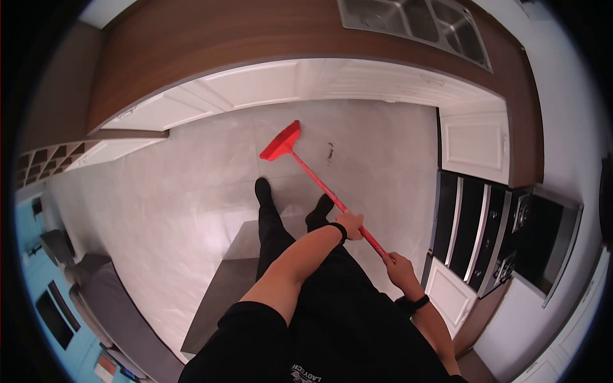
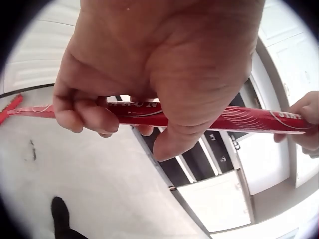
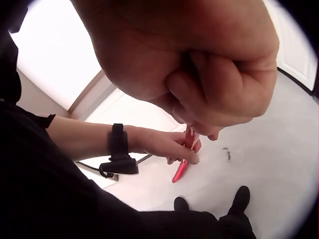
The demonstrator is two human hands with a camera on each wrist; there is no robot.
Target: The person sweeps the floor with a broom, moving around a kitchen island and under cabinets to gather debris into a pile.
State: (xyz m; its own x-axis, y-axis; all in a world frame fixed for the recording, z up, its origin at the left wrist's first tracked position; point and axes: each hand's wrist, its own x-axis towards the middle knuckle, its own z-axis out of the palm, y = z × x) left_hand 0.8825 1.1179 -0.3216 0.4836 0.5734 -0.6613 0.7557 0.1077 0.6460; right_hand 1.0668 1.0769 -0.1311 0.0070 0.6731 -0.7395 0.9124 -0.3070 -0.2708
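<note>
A red broom (image 1: 316, 180) slants across the head view, its bristled head (image 1: 281, 141) down at the pale floor ahead of the feet. My left hand (image 1: 350, 225) grips the handle partway up. In the left wrist view its fingers (image 2: 94, 118) and thumb wrap round the red shaft (image 2: 249, 119). Closer to the body, my right hand (image 1: 401, 271) holds the handle by its top end. The right wrist view shows that hand's fingers (image 3: 219, 89) curled tightly, covering the handle's end. A small patch of dark debris (image 1: 330, 150) lies on the floor, right of the broom head.
White cabinets (image 1: 255, 86) under a brown countertop (image 1: 211, 38) run along the far side, with a steel sink (image 1: 408, 19) at upper right. A black oven unit (image 1: 472, 223) stands on the right. Behind the legs is a grey box-like block (image 1: 220, 293); a grey sofa (image 1: 121, 319) is at lower left.
</note>
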